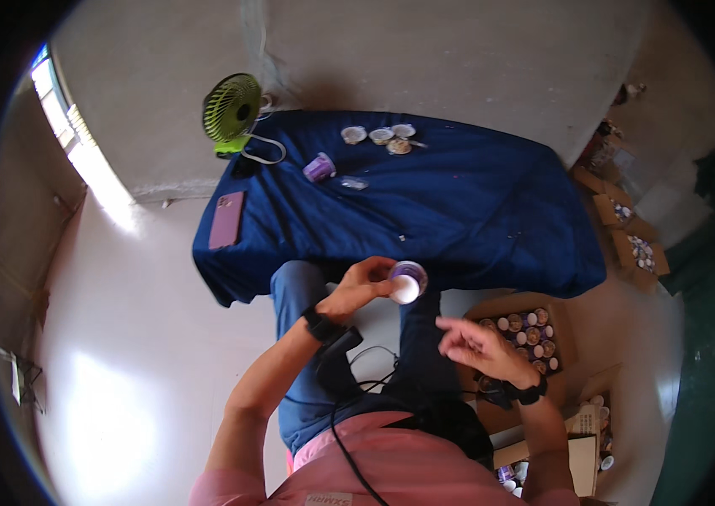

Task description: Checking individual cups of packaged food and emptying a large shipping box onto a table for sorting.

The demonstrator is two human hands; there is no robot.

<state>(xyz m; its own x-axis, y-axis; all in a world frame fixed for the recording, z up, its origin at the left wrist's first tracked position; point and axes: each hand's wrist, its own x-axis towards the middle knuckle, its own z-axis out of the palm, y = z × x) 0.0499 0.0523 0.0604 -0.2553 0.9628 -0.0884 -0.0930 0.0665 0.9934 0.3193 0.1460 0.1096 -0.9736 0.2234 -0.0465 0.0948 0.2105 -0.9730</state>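
Observation:
My left hand grips a small purple and white cup by its side, above my knees and just in front of the table's near edge. The cup's round white end faces up toward me. To the right of it, my right hand hangs in the air with the index finger stretched out and the other fingers loosely bent. Nothing shows in that hand. Beside and below it stands an open cardboard box packed with several similar cups, some with white tops and some with brownish ones.
A dark blue cloth covers the table. On it are a green fan, a pink phone, a purple cup, a clear plastic piece and several small white tubs. More cartons stand at right.

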